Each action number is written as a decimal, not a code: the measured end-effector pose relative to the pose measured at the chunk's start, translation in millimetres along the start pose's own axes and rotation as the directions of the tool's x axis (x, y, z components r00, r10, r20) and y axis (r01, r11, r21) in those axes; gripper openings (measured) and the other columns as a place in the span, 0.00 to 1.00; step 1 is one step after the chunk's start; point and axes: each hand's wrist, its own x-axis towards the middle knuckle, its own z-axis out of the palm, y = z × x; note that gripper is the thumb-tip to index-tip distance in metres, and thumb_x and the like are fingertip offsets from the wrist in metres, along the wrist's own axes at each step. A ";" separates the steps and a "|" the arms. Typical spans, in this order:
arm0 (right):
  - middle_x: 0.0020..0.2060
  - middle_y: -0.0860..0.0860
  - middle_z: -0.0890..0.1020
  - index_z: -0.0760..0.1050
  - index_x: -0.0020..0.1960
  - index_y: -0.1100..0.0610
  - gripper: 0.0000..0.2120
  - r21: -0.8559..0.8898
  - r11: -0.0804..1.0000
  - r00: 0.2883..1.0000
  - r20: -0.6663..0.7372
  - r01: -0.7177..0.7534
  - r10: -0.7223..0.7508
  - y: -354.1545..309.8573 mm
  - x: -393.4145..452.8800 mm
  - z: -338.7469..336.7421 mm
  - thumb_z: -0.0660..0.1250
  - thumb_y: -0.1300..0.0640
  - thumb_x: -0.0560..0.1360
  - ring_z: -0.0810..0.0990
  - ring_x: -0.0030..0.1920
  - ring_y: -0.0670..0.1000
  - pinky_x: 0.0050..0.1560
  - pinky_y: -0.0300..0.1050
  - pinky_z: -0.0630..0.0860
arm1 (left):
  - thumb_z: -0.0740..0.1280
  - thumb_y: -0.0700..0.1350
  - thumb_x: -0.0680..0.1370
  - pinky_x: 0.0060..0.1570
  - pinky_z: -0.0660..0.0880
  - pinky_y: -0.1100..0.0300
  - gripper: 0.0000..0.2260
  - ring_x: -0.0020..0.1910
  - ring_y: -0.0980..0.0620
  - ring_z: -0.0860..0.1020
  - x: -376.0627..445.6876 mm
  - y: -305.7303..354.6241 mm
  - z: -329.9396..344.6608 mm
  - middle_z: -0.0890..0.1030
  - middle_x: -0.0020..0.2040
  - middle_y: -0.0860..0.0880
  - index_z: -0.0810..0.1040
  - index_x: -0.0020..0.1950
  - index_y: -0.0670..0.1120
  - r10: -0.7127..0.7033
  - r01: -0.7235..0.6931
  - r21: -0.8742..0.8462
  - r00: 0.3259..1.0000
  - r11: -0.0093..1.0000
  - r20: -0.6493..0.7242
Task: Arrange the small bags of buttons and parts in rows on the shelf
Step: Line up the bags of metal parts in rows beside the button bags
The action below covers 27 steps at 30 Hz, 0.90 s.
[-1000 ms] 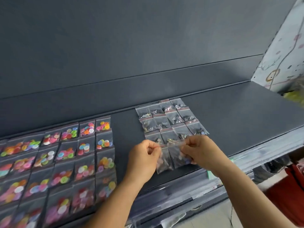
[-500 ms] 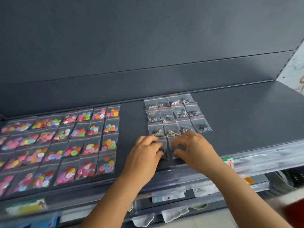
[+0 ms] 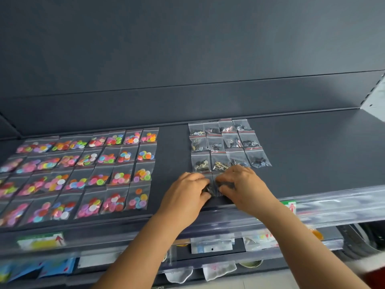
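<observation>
The left hand (image 3: 187,192) and right hand (image 3: 239,184) cover most of the small bags (image 3: 214,185) between them, so how many lie there, and whether the fingers pinch them or only press on them, cannot be told. The contents of the dark parts bags (image 3: 227,142) behind are too small to identify. The button bags (image 3: 87,163) run off the left edge, their far-left rows smeared. Along the shelf (image 3: 312,153) front, the clear strip (image 3: 343,205) and its labels (image 3: 41,241) are blurred and unreadable. Items below the shelf are cut off and indistinct.
</observation>
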 end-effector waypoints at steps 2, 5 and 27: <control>0.57 0.52 0.76 0.80 0.57 0.51 0.11 -0.015 1.000 1.000 0.009 0.001 -0.001 -0.2 -0.7 -0.4 0.65 0.55 0.76 0.71 0.59 0.55 0.59 0.42 0.67 | 0.62 0.49 0.80 0.61 0.65 0.61 0.17 0.65 0.55 0.66 -0.4 1.1 -1.4 0.71 0.67 0.55 0.73 0.68 0.49 -0.004 0.004 0.002 1.000 1.000 0.009; 0.58 0.51 0.75 0.78 0.58 0.52 0.12 -0.048 0.999 1.000 0.013 0.012 -0.012 -2.2 -1.6 -1.6 0.64 0.55 0.76 0.71 0.59 0.55 0.56 0.41 0.67 | 0.63 0.49 0.79 0.63 0.65 0.60 0.18 0.66 0.55 0.66 -2.3 2.0 -5.6 0.71 0.68 0.54 0.72 0.69 0.49 -0.005 0.005 -0.002 1.000 1.000 0.007; 0.74 0.45 0.60 0.54 0.76 0.47 0.29 -0.108 0.917 0.922 0.085 0.385 -0.377 -217.6 36.4 82.5 0.59 0.44 0.78 0.55 0.74 0.50 0.73 0.48 0.53 | 0.56 0.57 0.80 0.72 0.55 0.59 0.28 0.74 0.54 0.56 -152.8 -159.7 -96.1 0.57 0.76 0.55 0.51 0.77 0.54 -0.399 0.438 0.099 0.876 0.894 -0.270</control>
